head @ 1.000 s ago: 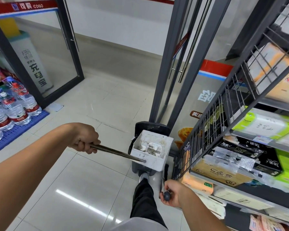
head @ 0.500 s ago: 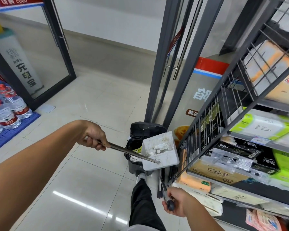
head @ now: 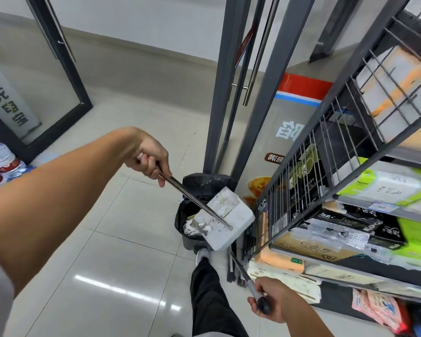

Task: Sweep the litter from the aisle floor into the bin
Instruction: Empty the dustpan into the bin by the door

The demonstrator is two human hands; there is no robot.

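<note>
My left hand (head: 150, 159) grips the metal handle of a white dustpan (head: 225, 218), which is tilted over a black bin (head: 187, 212) lined with a black bag. White paper litter (head: 195, 226) lies at the pan's low edge and inside the bin. My right hand (head: 271, 301) holds the black-capped end of a broom handle (head: 243, 273); the dark broom bristles rest on the floor beside the bin. My white shoe and black trouser leg stand just in front of the bin.
A wire shelf rack (head: 326, 166) stocked with tissue packs fills the right side, close to the bin. A grey door frame (head: 229, 93) rises behind the bin. Bottled water (head: 0, 164) sits at the far left by an open glass door (head: 58, 81). Glossy tile floor (head: 107, 263) spreads to the left.
The dustpan has moved over the bin and tipped downward, and litter has slid from the pan toward the bin. My right hand has kept hold of the broom.
</note>
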